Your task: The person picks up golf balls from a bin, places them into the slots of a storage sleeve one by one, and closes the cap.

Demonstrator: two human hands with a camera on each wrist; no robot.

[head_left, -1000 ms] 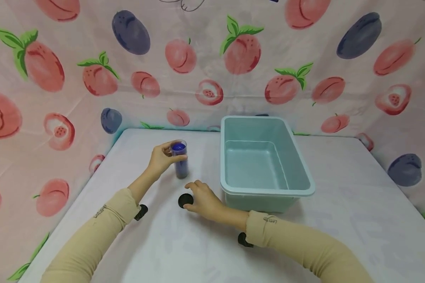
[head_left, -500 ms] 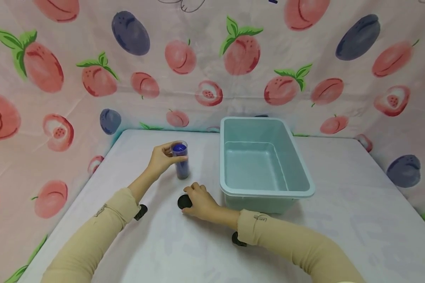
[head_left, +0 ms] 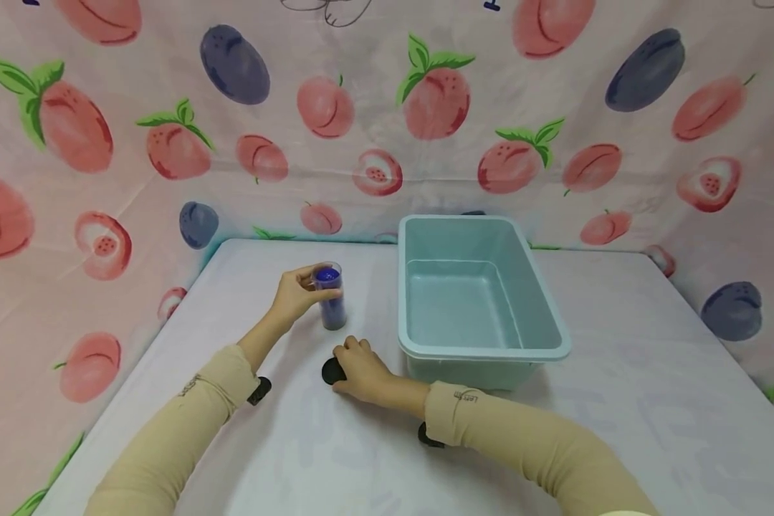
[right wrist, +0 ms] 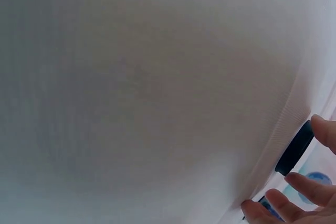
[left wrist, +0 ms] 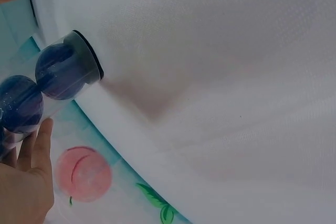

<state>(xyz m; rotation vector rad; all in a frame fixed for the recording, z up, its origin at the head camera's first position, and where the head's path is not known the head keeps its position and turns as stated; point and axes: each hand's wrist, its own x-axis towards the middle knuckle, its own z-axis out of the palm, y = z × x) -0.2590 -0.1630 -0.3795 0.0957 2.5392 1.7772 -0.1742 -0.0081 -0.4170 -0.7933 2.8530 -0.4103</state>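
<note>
My left hand [head_left: 297, 296] grips the upper part of a clear tube [head_left: 332, 309], thumb on one side and fingers on the other. Blue balls [left wrist: 60, 72] are stacked inside the tube, and its dark-edged bottom meets the white tabletop in the left wrist view. The tube stands upright with its top uncovered. Nearer to me, my right hand [head_left: 364, 373] pinches a round black lid [head_left: 332, 370] lying on the table. In the right wrist view the thumb and a finger are at opposite edges of the lid [right wrist: 295, 149]; the hand hides part of it in the head view.
A pale blue plastic tub [head_left: 484, 352] stands right of the tube, just beyond my right forearm. A fruit-printed cloth [head_left: 374, 107] hangs behind and beside the white table [head_left: 626, 344]. Dark camera mounts hang under both wrists.
The right hand has shifted slightly left, and its fingers have closed in around the black lid. The left hand keeps holding the tube in the same place.
</note>
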